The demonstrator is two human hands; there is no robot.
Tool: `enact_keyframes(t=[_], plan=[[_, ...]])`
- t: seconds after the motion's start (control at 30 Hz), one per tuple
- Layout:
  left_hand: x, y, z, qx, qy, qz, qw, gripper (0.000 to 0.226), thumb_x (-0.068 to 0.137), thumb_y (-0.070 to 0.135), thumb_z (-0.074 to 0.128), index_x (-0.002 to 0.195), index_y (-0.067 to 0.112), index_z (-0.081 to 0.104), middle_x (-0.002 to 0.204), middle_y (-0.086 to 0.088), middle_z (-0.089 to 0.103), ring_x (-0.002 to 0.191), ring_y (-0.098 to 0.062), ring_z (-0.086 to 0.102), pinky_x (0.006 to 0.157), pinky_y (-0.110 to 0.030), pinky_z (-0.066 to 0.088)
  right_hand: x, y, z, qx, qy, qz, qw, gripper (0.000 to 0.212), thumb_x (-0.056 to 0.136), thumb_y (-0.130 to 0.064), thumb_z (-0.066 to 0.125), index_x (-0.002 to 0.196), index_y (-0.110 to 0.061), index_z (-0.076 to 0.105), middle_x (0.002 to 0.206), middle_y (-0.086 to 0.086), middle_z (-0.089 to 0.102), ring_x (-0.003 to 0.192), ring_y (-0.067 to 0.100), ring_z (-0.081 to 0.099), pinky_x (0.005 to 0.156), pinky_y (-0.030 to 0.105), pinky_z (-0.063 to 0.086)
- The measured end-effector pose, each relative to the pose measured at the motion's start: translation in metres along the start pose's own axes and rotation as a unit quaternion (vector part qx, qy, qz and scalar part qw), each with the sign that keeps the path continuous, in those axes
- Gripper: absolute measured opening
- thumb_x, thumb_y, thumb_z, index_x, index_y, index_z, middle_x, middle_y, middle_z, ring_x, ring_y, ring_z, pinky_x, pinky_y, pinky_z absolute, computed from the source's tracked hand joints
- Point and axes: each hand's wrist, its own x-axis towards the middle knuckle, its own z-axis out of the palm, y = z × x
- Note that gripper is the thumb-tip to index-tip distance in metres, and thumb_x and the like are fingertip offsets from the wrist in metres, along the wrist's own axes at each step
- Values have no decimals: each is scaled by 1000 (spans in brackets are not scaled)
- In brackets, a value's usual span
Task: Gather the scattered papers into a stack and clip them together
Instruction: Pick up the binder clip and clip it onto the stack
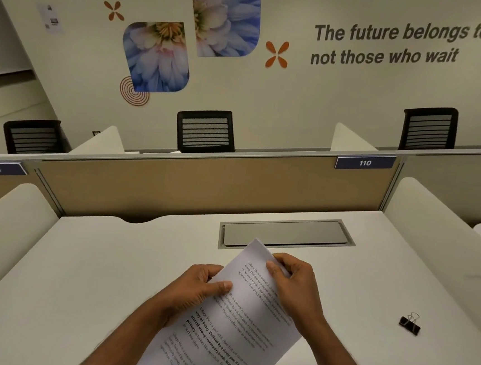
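Progress: about halfway, by my read. Gathering apparently done: no loose sheets visible on desk (79, 284), only one stack of papers (239, 313), lifted off the surface, tilted, top end toward cable hatch (285, 234). Held from both sides. Left hand (195, 289) curled round left edge, thumb pressed flat on printed top sheet, other fingers behind and hidden. Right hand (294, 283) pinching upper right edge, thumb on front, fingers curled behind. Edges seemingly near flush; cannot tell sheet count, nor whether bottom corners line up, lower end cut off at bottom of view. Looks like squaring-up in hand.

Clipping not yet done: binder clip (409, 325) lying on desk well to the right of right hand, untouched, wire loops visible, apart from stack.

Remaining, as a guess: tap stack square, free right hand, fetch clip, squeeze open, seat over one edge. Main risk: sheets fanning during one-handed hold.
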Motion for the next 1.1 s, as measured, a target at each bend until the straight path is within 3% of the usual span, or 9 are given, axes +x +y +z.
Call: enact_keyframes(t=[0.27,0.4,0.47,0.53,0.63,0.73,0.8,0.93,1.1], plan=[[39,5,16,59,0,-2,998,26,99,36,61,114,18,72,102,-5,82,86,-29,80,79,-41,65,17,32,-12,5,3,44,999,21,99,-33,57,95,-24,75,85,-5,77,74,14,73,67,29,58],[60,4,16,82,-18,-13,996,28,96,38,66,113,18,74,102,-7,81,88,-30,79,85,-48,64,23,56,-32,18,-13,55,998,14,95,-36,64,107,-31,70,88,-7,75,82,8,71,70,20,53],[71,3,15,91,-22,-18,995,28,95,37,66,113,17,75,102,-8,81,89,-31,79,88,-51,63,24,79,-51,20,40,70,997,19,92,-35,69,110,-32,67,93,-7,74,90,9,69,73,20,51],[81,3,15,92,-21,-19,995,27,96,35,66,112,17,75,101,-8,82,88,-31,79,87,-50,63,24,109,-77,6,143,96,985,21,92,-30,71,111,-24,68,97,-2,72,94,16,69,79,27,52],[93,1,15,97,-20,-24,995,26,97,35,65,111,16,75,99,-9,82,86,-32,80,84,-48,64,19,161,-128,-54,290,147,944,31,93,-26,68,121,-14,65,112,8,70,106,29,66,89,41,51],[103,-1,20,115,-29,-25,993,26,97,36,65,110,17,76,98,-8,82,84,-31,80,82,-47,65,13,208,-176,-125,372,196,899,44,92,-22,69,132,-6,58,127,22,63,116,43,59,97,54,48],[109,-1,25,125,-32,-32,991,26,97,37,64,109,18,76,97,-7,82,83,-30,80,83,-48,65,11,233,-197,-173,362,207,892,49,91,-23,70,135,-5,55,132,25,59,121,47,54,99,60,46],[119,2,32,133,-34,-44,990,24,96,36,66,106,17,78,96,-7,82,82,-30,80,84,-48,64,18,261,-213,-173,261,225,923,50,92,-31,69,137,-13,54,141,18,55,128,41,52,103,58,43],[124,5,37,130,-31,-64,989,23,96,34,67,106,16,79,97,-7,82,83,-31,80,84,-46,64,32,274,-219,-173,219,199,939,28,93,-24,69,116,-9,70,119,15,70,113,37,61,93,46,46]])
